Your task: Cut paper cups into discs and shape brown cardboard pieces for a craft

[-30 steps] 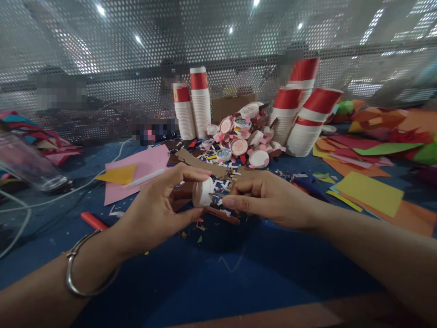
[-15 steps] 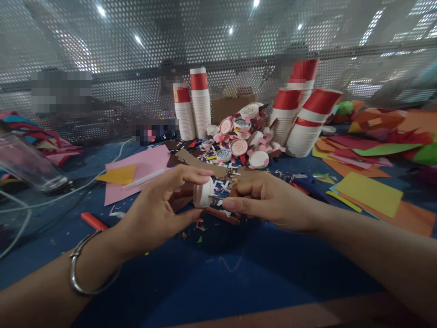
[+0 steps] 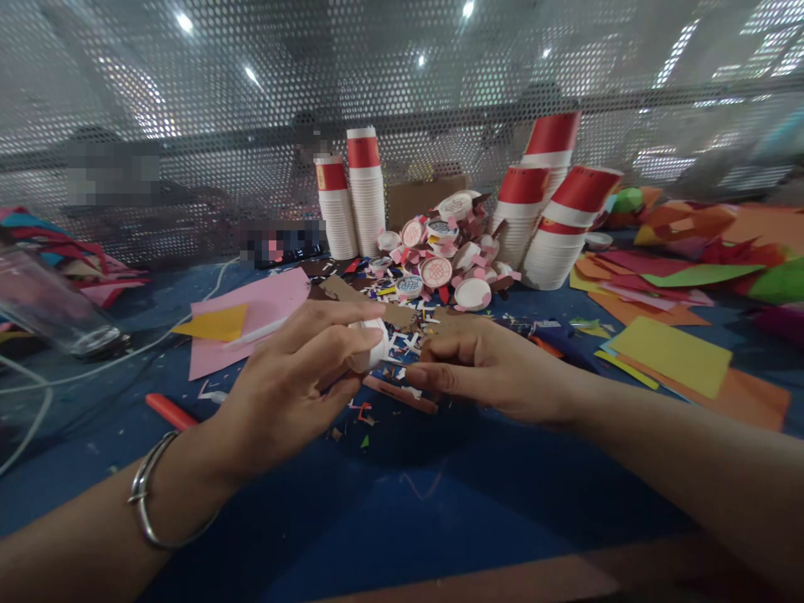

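Observation:
My left hand (image 3: pixel 301 368), with a silver bangle on its wrist, is closed around a short white paper cup bottom (image 3: pixel 372 345), tilted on its side; the fingers hide much of it. Close by on the right, my right hand (image 3: pixel 471 368) pinches a thin, pale sliver between thumb and forefinger, pointing at the cup piece. What this sliver is I cannot make out. Below and between the hands lie paper scraps (image 3: pixel 402 342) and a narrow brown strip (image 3: pixel 402 394). Just beyond is a heap of cut cup bottoms (image 3: pixel 437 271), some with grid drawings.
Stacked red-and-white paper cups (image 3: pixel 365 193) rise behind, with more stacks (image 3: pixel 556 251) to the right. Coloured paper (image 3: pixel 672 356) lies at the right, pink paper (image 3: pixel 207 352) at the left. A glass (image 3: pixel 81 314), a white cable (image 3: pixel 151 352) and a red-handled tool (image 3: pixel 169 410) are leftward.
My left hand has rolled over the cup bottom, its fingers now covering more of it, and the piece has turned slightly. My right hand stays nearly in place.

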A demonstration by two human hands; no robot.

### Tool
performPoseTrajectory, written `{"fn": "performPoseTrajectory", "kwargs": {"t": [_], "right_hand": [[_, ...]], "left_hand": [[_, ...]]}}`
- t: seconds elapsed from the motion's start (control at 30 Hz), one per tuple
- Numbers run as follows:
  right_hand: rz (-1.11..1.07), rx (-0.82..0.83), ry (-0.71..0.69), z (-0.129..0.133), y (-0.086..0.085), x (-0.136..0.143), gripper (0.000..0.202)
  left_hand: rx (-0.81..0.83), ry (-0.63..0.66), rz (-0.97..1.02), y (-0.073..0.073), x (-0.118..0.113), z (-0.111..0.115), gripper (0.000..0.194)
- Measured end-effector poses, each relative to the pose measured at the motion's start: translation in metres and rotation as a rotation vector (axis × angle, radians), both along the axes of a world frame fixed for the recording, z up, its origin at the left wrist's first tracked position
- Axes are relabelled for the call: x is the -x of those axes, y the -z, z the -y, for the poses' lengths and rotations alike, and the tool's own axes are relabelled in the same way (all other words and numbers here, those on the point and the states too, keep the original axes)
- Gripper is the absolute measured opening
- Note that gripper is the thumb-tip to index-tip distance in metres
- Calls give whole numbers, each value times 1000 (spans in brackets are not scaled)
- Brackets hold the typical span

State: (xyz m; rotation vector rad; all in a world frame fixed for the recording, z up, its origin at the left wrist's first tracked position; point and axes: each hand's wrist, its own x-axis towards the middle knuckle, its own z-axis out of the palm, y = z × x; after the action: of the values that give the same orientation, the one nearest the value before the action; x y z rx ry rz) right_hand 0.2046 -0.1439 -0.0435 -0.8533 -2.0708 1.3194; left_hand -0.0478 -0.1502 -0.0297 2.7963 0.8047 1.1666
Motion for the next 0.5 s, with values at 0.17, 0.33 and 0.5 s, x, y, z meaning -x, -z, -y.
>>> {"fn": "performPoseTrajectory", "kwargs": {"t": [0.17,0.33,0.5], "right_hand": [[12,11,76,-1,3,3,51],[22,2,137,0,3,4,47],[22,-29,224,1,0,2,42]], "left_hand": [[257,-105,119,4,-2,-1,44],[837,-10,352,6,-3,-7,39],[1086,6,500,-4,-8,-2,25]]}}
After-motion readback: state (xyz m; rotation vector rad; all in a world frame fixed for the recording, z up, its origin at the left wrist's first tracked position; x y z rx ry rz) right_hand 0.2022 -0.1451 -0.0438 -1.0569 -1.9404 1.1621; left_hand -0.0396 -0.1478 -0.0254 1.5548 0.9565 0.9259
